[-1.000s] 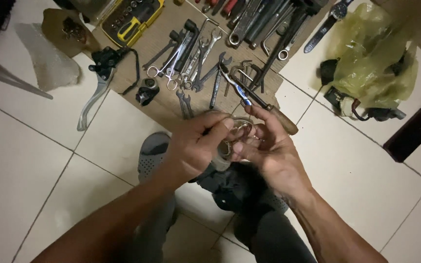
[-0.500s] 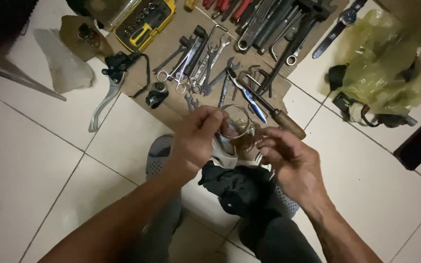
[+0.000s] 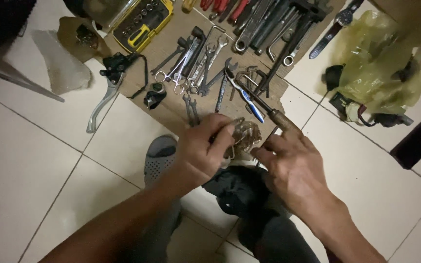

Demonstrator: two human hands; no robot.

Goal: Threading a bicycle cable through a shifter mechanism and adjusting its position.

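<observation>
**Small crumpled clear bag held between both hands**

A small crumpled clear plastic bag with brownish contents sits at the centre of the view, above a dark cloth on the person's lap. The left hand is closed around the bag's left side, fingers curled over it. The right hand pinches the bag's right edge with fingertips together; what is inside the bag is too blurred to tell.

At 12 o'clock from the bag, a brown board on the white tiled floor carries a spread of steel wrenches and a blue-and-white toothbrush. At 11 o'clock lies a yellow socket set case, and at 10 o'clock a silver brake lever. At 2 o'clock is a yellow-green plastic bag. A grey perforated sandal shows at 9 o'clock.
</observation>
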